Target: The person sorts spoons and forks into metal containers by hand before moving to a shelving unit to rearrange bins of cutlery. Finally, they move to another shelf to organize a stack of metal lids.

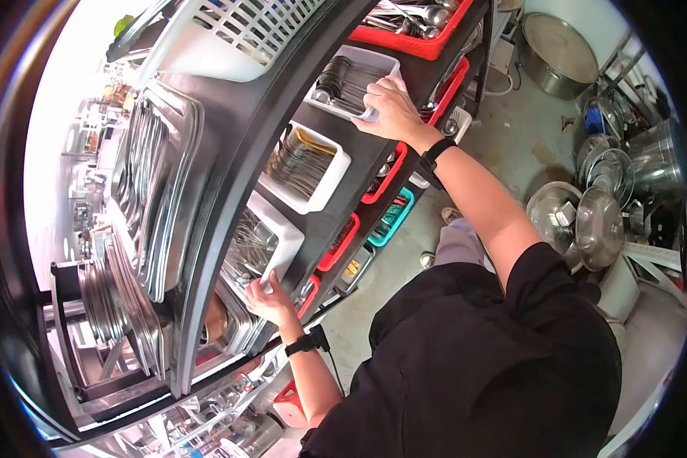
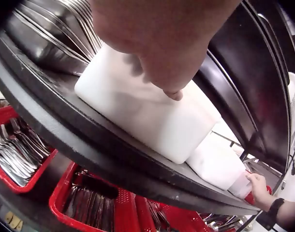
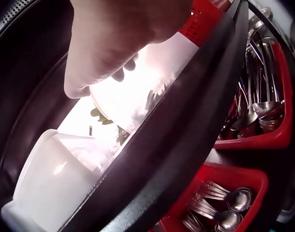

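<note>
My left hand (image 1: pixel 271 304) grips the front rim of a white plastic bin (image 1: pixel 288 243) of thin metal utensils on the shelf. In the left wrist view its thumb lies against the bin's outer wall; the other fingers are mostly hidden. Farther along, my right hand (image 1: pixel 393 111) holds the front rim of a pale grey bin (image 1: pixel 342 52) with dark-handled spoons (image 1: pixel 347 80) lying in it. Between the hands stands another white bin (image 1: pixel 330 183), full of flatware (image 1: pixel 301 164), with one yellowish piece among it.
Below, a lower shelf carries red baskets (image 1: pixel 338 243) and a turquoise basket (image 1: pixel 393 217) of cutlery. Stacked metal trays (image 1: pixel 179 191) and a white perforated basket (image 1: pixel 206 61) stand above. Large pots (image 1: pixel 557 57) and bowls sit on the floor to the right.
</note>
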The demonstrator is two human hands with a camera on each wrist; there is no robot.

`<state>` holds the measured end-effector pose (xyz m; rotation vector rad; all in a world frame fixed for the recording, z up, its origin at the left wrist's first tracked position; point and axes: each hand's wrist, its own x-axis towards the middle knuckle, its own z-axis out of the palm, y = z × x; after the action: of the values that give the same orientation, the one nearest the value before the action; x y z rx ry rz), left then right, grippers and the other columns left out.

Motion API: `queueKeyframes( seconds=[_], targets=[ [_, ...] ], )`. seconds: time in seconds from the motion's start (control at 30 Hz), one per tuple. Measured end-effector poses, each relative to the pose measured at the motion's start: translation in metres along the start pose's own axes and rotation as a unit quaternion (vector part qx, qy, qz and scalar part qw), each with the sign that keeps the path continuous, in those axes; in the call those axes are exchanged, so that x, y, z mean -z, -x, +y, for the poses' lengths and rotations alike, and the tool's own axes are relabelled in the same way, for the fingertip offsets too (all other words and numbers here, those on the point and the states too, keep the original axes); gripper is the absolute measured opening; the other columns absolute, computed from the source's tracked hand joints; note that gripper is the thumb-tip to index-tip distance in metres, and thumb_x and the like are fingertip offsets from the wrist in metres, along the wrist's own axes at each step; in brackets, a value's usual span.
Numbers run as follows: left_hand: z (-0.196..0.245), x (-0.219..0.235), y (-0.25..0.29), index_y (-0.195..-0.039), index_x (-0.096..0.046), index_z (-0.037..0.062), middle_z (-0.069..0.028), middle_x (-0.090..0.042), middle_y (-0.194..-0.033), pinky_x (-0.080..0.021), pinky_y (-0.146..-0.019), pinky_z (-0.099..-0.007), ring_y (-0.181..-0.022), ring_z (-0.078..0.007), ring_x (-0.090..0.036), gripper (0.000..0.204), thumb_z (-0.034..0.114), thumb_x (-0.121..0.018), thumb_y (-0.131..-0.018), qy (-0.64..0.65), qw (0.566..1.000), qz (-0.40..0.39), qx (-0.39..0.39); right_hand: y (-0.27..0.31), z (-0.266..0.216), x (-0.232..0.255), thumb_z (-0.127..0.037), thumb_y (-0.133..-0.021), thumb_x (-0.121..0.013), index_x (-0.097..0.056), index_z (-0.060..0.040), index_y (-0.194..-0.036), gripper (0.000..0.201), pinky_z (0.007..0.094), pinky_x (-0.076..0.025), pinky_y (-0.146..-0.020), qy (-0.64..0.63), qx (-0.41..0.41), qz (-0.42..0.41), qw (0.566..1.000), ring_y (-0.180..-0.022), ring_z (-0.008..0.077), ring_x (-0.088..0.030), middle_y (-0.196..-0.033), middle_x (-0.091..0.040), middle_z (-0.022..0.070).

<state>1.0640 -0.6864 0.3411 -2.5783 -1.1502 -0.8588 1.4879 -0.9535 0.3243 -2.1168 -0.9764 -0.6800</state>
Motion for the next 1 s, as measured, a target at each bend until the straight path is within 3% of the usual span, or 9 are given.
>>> queueKeyframes(
  seconds=[0.23,0.33,0.53,0.63,0.67,0.77,0.8,0.9,1.0],
  targets=[
    [0.003,-0.004,0.002,-0.092,-0.072,0.0062,-0.0093,-0.067,-0.097,-0.045,-0.09,-0.0518,-0.103,-0.0348,-0.062,0.041,0.043,-0.086,-0.081,-0.016,1.0,0.024,0.0,0.002,-0.003,0.006,-0.045,-0.081,-0.082,-0.069,-0.0086,-0.074,0.04,0.0492,-0.039,-0.111,0.002,0.002,0.004,1.0,-0.102,0.0294,-0.062,-0.09,-0.062,0.0077],
    [0.004,-0.005,0.004,-0.094,-0.071,0.0056,-0.0111,-0.067,-0.098,-0.044,-0.092,-0.0525,-0.104,-0.0363,-0.061,0.042,0.044,-0.084,-0.083,-0.013,0.999,0.033,0.002,0.0,-0.005,0.01,-0.042,-0.081,-0.083,-0.06,-0.0082,-0.072,0.041,0.049,-0.04,-0.108,-0.036,0.006,0.011,0.999,-0.097,0.0316,-0.058,-0.087,-0.057,0.0086],
    [0.015,0.005,0.006,-0.1,-0.068,0.0019,-0.016,-0.064,-0.099,-0.044,-0.095,-0.0548,-0.104,-0.0398,-0.059,0.043,0.04,-0.082,-0.087,0.023,0.999,0.046,-0.015,0.004,-0.006,0.003,-0.043,-0.084,-0.078,-0.066,-0.0068,-0.079,0.039,0.0538,-0.037,-0.115,-0.034,-0.008,0.011,0.999,-0.112,0.034,-0.059,-0.097,-0.061,0.0127],
    [0.023,0.009,0.008,-0.114,-0.064,-0.0027,-0.0222,-0.062,-0.11,-0.043,-0.101,-0.0567,-0.111,-0.0433,-0.056,0.044,0.033,-0.078,-0.092,0.042,0.998,0.038,-0.008,0.004,-0.004,0.006,-0.05,-0.088,-0.077,-0.069,-0.0063,-0.086,0.044,0.0543,-0.037,-0.115,-0.058,0.0,0.003,0.998,-0.113,0.0342,-0.058,-0.099,-0.061,0.0124],
    [0.022,0.006,0.009,-0.122,-0.06,-0.0033,-0.026,-0.059,-0.119,-0.041,-0.107,-0.0578,-0.118,-0.046,-0.054,0.046,0.028,-0.076,-0.093,0.045,0.998,0.046,-0.015,0.004,-0.003,0.009,-0.053,-0.088,-0.076,-0.069,-0.0069,-0.089,0.046,0.0543,-0.037,-0.115,-0.065,0.015,0.005,0.998,-0.112,0.0341,-0.058,-0.099,-0.061,0.0116],
    [0.044,0.012,0.016,-0.137,-0.052,-0.0039,-0.0268,-0.054,-0.134,-0.042,-0.111,-0.0574,-0.129,-0.0478,-0.051,0.055,0.012,-0.074,-0.089,0.086,0.991,0.097,0.018,0.007,0.005,0.018,-0.054,-0.09,-0.075,-0.064,-0.0051,-0.127,0.062,0.0528,-0.033,-0.122,-0.041,0.05,-0.057,0.996,-0.128,0.0338,-0.056,-0.122,-0.063,0.0144],
    [0.05,0.011,0.021,-0.141,-0.05,-0.004,-0.0273,-0.052,-0.137,-0.042,-0.112,-0.0564,-0.132,-0.0482,-0.05,0.06,0.009,-0.074,-0.088,0.074,0.991,0.103,0.031,0.008,0.014,0.023,-0.054,-0.091,-0.075,-0.055,-0.0043,-0.143,0.075,0.0512,-0.03,-0.125,-0.055,0.069,-0.092,0.992,-0.137,0.034,-0.052,-0.139,-0.059,0.0171],
    [0.087,0.012,0.04,-0.135,-0.051,-0.0037,-0.0266,-0.053,-0.13,-0.043,-0.11,-0.0559,-0.125,-0.0477,-0.053,0.053,0.003,-0.067,-0.085,0.054,0.987,0.135,0.062,0.005,0.043,0.053,-0.05,-0.091,-0.077,-0.055,-0.0036,-0.144,0.073,0.0511,-0.036,-0.121,-0.087,0.087,-0.041,0.992,-0.137,0.0367,-0.052,-0.145,-0.057,0.0189],
    [0.132,0.014,0.054,-0.115,-0.056,-0.0036,-0.0224,-0.055,-0.108,-0.047,-0.089,-0.0523,-0.098,-0.0413,-0.057,0.032,-0.001,-0.06,-0.084,0.143,0.987,0.057,0.036,-0.005,0.096,0.089,-0.044,-0.091,-0.077,-0.059,-0.0027,-0.138,0.065,0.0542,-0.041,-0.112,-0.053,0.033,0.071,0.996,-0.131,0.0399,-0.055,-0.141,-0.058,0.0197]
  ],
)
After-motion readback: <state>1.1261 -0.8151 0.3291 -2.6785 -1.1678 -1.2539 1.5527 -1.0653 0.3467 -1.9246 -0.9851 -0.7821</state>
